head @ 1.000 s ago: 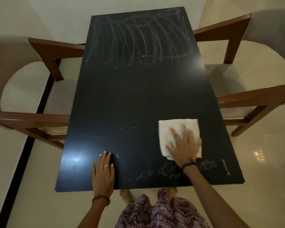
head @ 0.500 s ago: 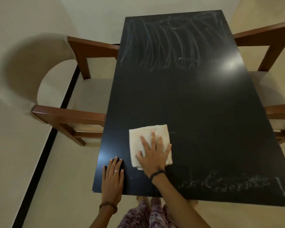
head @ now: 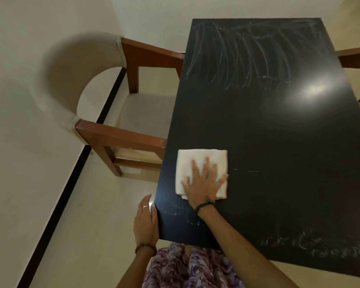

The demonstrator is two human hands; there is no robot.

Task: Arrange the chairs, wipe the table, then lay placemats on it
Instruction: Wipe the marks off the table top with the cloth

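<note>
A black rectangular table [head: 268, 142] fills the right of the view, with pale streaks at its far end and near its front edge. A folded white cloth [head: 197, 163] lies flat near the table's near left corner. My right hand [head: 204, 183] presses on the cloth with straight, spread fingers. My left hand [head: 146, 221] rests against the table's left edge at the near corner, fingers straight. A wooden chair [head: 116, 134] with a beige curved back stands tucked in at the table's left side. Part of a second chair [head: 355, 59] shows at the right edge.
The floor is pale tile with a black strip [head: 71, 177] running diagonally past the left chair. A bright light reflection [head: 314, 90] sits on the tabletop. My patterned purple garment [head: 187, 267] shows below the table's front edge.
My right hand has slid the cloth from the table's right side toward the near left corner. My left hand has moved off the tabletop onto the left edge. The view has shifted left.
</note>
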